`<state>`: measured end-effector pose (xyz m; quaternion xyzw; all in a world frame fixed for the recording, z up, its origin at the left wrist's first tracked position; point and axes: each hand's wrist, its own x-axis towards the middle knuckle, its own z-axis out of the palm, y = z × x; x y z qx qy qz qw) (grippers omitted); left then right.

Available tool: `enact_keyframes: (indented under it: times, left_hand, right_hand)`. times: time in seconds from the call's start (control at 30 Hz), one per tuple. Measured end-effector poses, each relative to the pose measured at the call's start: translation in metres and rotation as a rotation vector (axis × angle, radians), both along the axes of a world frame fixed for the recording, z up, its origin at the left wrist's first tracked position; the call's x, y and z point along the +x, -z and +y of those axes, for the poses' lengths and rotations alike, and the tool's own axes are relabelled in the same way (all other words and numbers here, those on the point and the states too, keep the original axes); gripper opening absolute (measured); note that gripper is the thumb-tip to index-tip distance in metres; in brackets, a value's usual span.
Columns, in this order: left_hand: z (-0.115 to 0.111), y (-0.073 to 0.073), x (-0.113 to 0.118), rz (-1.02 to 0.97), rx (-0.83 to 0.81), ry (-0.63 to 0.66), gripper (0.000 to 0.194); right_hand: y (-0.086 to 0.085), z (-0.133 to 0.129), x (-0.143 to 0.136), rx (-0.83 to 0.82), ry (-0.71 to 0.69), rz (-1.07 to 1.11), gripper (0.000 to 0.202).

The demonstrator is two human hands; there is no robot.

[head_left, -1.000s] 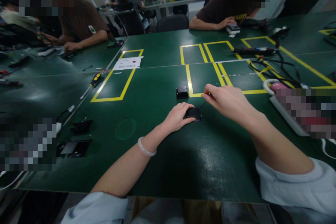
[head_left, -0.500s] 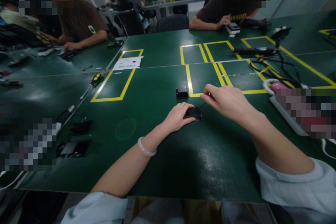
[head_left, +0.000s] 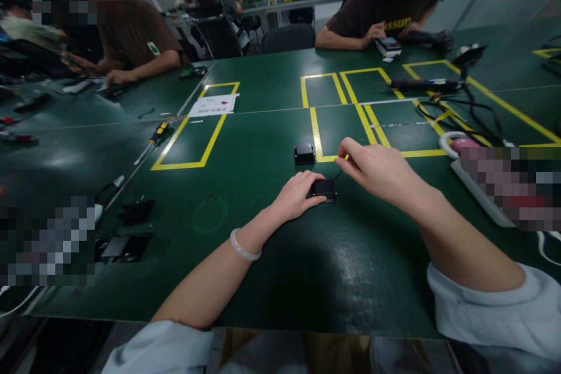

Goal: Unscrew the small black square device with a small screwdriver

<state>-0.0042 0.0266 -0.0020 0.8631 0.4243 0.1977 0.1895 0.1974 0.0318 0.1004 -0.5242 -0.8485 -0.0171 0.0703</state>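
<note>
The left hand (head_left: pixel 294 196) grips a small black block (head_left: pixel 325 188) between thumb and fingers, keeping it flat on a green worktop (head_left: pixel 280 286). The right hand (head_left: pixel 372 165), fingertips pressed together, pinches a thin dark rod (head_left: pixel 338 175) that slants down to the block's far right corner; whether its tip touches is too small to tell. A pale bracelet (head_left: pixel 245 245) circles the left wrist. Just beyond the held block sits a second block (head_left: pixel 304 154), beside a yellow tape outline (head_left: pixel 316 134). Farther left lie a yellow-and-black screwdriver (head_left: pixel 159 132), a white sheet (head_left: pixel 214 105) and, nearer the person, two black parts (head_left: pixel 124 247). Across the worktop, two co-workers in brown shirts handle small items.
</note>
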Motion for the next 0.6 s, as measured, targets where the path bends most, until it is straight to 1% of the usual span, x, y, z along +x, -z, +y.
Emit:
enact_keyframes:
  times: [0.1,0.33,0.6]
  left_hand:
    - [0.0,-0.0005,-0.0001,-0.001,0.003,0.004,0.038]
    - [-0.0002,-0.0007,0.0005,0.008,0.009,-0.005,0.037]
    - [-0.0001,-0.0008,0.0002,0.006,0.004,0.002,0.038]
  right_hand:
    - [0.0004,-0.0001,0.0,-0.003,0.0,-0.015,0.024]
    - [0.0008,-0.0009,0.0002,-0.013,-0.009,0.035,0.023]
    - [-0.0005,-0.0003,-0.0006,-0.024,0.014,-0.011,0.026]
